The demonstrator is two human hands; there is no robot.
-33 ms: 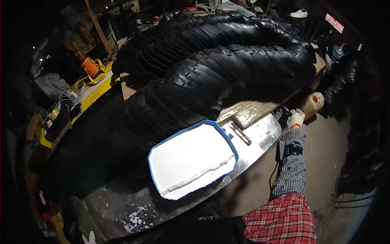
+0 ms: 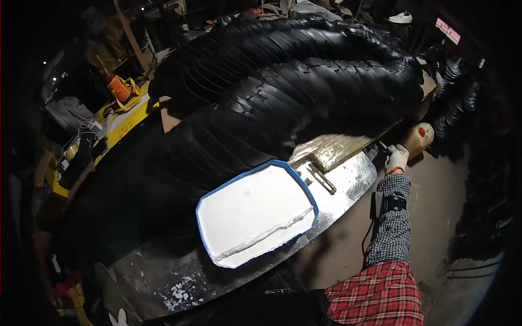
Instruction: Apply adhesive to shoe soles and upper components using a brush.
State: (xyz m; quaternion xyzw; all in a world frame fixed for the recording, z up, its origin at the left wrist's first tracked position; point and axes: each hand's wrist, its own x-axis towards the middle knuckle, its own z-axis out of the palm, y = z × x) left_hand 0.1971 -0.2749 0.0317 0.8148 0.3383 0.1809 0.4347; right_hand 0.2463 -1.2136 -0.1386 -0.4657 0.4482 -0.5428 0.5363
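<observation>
My right hand (image 2: 397,158), in a white glove with a checked sleeve, reaches to the far right end of a foil-covered bench (image 2: 353,182). It is right beside a tan plastic jug (image 2: 417,138) with a red cap. Its fingers curl near a small dark thing, and I cannot tell whether they grip it. A blue-rimmed tray (image 2: 202,217) filled with white material lies on the bench, to the left of that hand. A metal tool (image 2: 321,175) rests just past the tray. Only white gloved fingertips of my left hand (image 2: 117,318) show at the lower edge.
Long stacked rows of black rubber pieces (image 2: 283,103) cover the bench behind the tray. A yellow machine (image 2: 128,122) with an orange container (image 2: 117,87) stands at the left. More black stacks (image 2: 451,117) stand at the right, above a dusty floor (image 2: 440,217).
</observation>
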